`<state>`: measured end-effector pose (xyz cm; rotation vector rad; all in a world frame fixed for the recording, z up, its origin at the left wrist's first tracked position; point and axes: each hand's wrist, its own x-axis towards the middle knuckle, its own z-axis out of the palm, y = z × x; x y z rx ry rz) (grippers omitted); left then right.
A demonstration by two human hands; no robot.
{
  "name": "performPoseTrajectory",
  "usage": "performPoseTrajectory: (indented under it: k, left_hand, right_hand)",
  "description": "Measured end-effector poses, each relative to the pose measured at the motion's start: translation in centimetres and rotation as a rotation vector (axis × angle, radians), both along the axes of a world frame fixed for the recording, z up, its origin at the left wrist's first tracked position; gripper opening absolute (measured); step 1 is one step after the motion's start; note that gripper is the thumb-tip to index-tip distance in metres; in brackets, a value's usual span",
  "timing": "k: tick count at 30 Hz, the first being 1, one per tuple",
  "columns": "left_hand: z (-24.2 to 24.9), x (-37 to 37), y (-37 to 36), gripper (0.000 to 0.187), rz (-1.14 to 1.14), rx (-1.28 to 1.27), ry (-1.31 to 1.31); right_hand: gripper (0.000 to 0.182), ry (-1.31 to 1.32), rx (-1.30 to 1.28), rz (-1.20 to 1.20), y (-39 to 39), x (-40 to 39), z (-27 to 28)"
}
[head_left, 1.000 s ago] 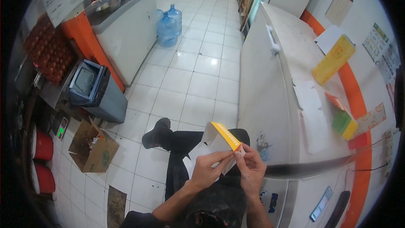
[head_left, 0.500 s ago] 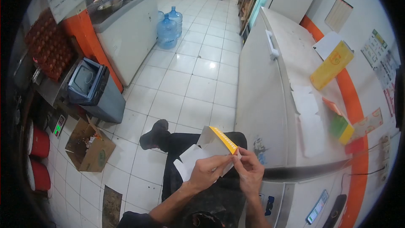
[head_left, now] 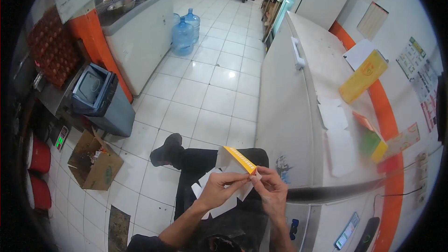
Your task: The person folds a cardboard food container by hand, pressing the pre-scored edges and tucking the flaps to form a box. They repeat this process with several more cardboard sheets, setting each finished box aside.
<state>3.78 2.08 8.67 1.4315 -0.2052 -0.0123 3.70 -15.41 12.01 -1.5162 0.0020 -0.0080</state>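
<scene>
A partly folded paperboard box (head_left: pixel 228 162), white inside with a yellow and orange printed side, is held above my lap. My left hand (head_left: pixel 218 189) pinches its near edge close to the yellow corner. At that same corner my right hand (head_left: pixel 272 190) grips a small flap between thumb and fingers. The two hands almost touch. A loose white panel of the box hangs down to the left, over my dark-trousered leg (head_left: pixel 196 160). The inner fingertips are partly hidden by the board.
At right, a white chest freezer (head_left: pixel 298 126) bears flat white card sheets (head_left: pixel 339 147), a yellow box (head_left: pixel 364 75) and a green-orange carton (head_left: pixel 372 143). A phone (head_left: pixel 346 231) lies nearer. Leftward are a cardboard box (head_left: pixel 100 168), a grey bin (head_left: pixel 109 107) and water jugs (head_left: pixel 182 37).
The whole view has shifted slightly. The box's left panel has swung lower and the box is tilted a little differently, while both hands keep their hold at the corner.
</scene>
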Motion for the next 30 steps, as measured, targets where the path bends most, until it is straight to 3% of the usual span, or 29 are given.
performPoseTrajectory:
  k: [2,4,8,10,16,20,23,26,28,29,30]
  left_hand:
    - [-0.3,0.1,0.4,0.022,-0.018,0.013,0.008]
    - [0.0,0.2,0.7,0.023,-0.032,0.029,-0.004]
    - [-0.6,0.2,0.9,0.024,-0.055,0.031,0.033]
    - [-0.6,0.1,0.9,0.023,-0.040,-0.083,0.159]
    - [-1.1,0.1,0.6,0.023,-0.038,-0.207,0.141]
    - [-1.4,0.2,0.8,0.023,-0.051,-0.213,0.122]
    - [-1.1,0.5,1.1,0.025,0.015,-0.190,-0.041]
    - [-1.3,0.4,1.4,0.030,0.035,-0.162,-0.002]
    - [-1.1,0.4,1.5,0.033,-0.052,-0.259,0.131]
    - [-0.9,0.5,1.4,0.033,-0.055,-0.260,0.137]
    - [-0.7,0.6,1.3,0.035,-0.094,-0.262,0.143]
  right_hand:
    - [0.011,-0.004,0.024,0.001,0.0,0.0,0.0]
    - [0.009,-0.081,-0.205,0.026,-0.3,0.1,-0.2]
    - [0.004,-0.072,-0.392,0.105,-0.5,0.2,0.8]
    - [0.013,-0.018,-0.238,0.131,-0.5,0.2,0.5]
    - [0.015,0.122,0.068,0.103,-0.5,0.1,-0.1]
    - [0.012,0.077,0.060,0.107,0.7,0.1,0.0]
    - [0.012,-0.018,-0.078,0.127,1.0,0.2,-0.2]
    - [0.017,-0.084,-0.128,0.213,1.3,0.1,-0.7]
    - [0.045,-0.039,0.000,0.189,1.9,-0.1,-1.6]
    - [0.045,-0.033,0.000,0.185,2.1,-0.2,-1.9]
    - [0.057,-0.011,0.021,0.211,2.4,-0.3,-2.3]
